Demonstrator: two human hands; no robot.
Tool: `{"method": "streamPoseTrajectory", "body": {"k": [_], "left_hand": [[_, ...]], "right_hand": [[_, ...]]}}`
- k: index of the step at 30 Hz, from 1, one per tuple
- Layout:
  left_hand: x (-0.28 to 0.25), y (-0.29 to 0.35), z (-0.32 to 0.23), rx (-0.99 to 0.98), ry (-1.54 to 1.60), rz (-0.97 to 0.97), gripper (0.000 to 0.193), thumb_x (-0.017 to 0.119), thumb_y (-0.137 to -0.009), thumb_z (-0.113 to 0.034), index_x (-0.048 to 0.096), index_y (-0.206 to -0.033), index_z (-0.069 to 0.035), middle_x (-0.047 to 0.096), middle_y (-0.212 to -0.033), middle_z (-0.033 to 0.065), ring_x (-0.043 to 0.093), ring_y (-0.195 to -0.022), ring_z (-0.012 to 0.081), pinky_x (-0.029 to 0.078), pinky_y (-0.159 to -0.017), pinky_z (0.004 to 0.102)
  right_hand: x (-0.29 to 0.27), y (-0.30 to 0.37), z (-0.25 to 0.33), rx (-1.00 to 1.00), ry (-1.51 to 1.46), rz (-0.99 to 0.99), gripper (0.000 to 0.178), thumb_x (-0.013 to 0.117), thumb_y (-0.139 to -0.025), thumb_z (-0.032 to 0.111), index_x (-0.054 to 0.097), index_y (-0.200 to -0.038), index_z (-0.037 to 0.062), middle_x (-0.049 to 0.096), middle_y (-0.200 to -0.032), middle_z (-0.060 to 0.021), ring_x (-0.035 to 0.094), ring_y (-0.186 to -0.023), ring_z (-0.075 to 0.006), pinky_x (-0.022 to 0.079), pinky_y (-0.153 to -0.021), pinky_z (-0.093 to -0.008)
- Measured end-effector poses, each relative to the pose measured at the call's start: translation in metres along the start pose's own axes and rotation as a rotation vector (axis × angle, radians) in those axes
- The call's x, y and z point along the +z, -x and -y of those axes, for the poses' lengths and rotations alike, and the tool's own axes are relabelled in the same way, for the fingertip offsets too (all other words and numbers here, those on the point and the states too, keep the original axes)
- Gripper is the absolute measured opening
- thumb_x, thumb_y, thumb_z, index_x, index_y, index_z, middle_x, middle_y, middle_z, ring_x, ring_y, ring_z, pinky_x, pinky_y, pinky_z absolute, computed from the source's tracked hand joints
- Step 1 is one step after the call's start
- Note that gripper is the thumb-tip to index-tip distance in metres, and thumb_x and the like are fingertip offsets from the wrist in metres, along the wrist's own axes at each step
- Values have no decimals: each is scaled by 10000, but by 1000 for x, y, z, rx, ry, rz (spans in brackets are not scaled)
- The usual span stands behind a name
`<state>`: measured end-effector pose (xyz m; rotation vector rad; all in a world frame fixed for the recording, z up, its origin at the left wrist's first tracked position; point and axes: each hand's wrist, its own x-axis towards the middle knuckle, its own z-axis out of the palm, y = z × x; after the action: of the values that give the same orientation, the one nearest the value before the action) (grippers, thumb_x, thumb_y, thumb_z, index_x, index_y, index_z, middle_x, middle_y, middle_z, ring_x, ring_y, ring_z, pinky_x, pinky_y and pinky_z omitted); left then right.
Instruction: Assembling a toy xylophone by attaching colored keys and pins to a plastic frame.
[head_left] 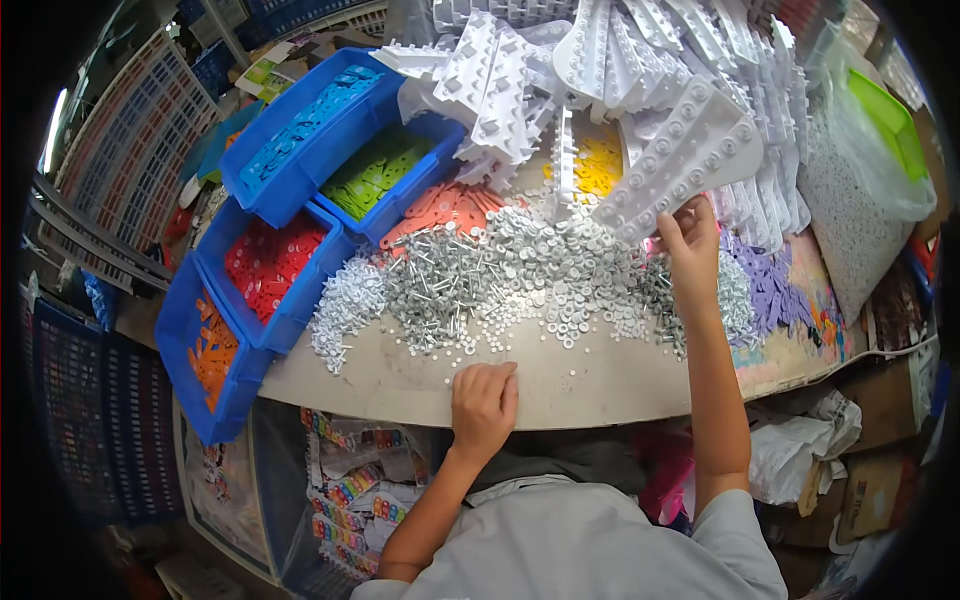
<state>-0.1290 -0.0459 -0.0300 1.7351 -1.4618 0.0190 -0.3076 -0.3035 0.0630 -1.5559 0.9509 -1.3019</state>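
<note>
My right hand point(692, 250) reaches over the heap of parts and grips the lower end of a white plastic strip point(685, 155) with rows of round sockets. The strip is tilted up and overlaps a stack of similar white pieces point(620, 50) behind it. My left hand point(483, 405) rests curled at the table's near edge; whatever its fingers may hold is hidden. In front of both hands lie piles of small grey and white round parts point(560, 265), metal pins point(435, 290) and white pins point(348, 300).
Blue bins at the left hold light-blue point(310, 115), green point(375, 175), red point(270, 268) and orange pieces point(212, 350). Coral point(445, 212), yellow point(598, 165) and purple pieces point(765, 285) lie loose on the table point(400, 385). A full clear bag point(850, 190) stands at right.
</note>
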Motion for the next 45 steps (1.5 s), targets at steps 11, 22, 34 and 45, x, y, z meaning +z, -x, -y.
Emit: {"method": "streamPoseTrajectory", "body": {"k": [11,22,34,45], "left_hand": [[-30,-29,-30,153,178,-27,302,786,-798,-32,747,-1087,-111,639,-1080,65,593,-1025,291,437,-933,423],[-12,-67,-30,347,-160,166,283,752,-796,-121,780,-1070,-188,525,-1453,76,435,-1358,286,335,-1079,426],[12,-99,5,-67,250,-110,55,701,-923,-75,713,-962,-37,663,-837,71,619,-841,243,453,-805,363],[3,-94,28,-149,241,-32,121,675,-940,-93,740,-993,-7,700,-892,92,656,-844,256,490,-839,363]], "right_hand": [[7,110,25,441,-355,404,226,645,-984,108,521,-1159,35,657,-949,-39,599,-753,-90,503,-629,-248],[18,117,43,282,-35,399,151,621,-989,14,508,-1089,3,647,-899,-36,582,-758,-59,500,-625,-230],[27,81,-7,-392,671,37,134,642,-938,-21,615,-1067,3,654,-989,-199,672,-884,-362,523,-730,-423],[3,120,24,339,-68,406,172,635,-977,49,556,-1127,15,616,-875,-32,594,-723,-97,483,-621,-250]]}}
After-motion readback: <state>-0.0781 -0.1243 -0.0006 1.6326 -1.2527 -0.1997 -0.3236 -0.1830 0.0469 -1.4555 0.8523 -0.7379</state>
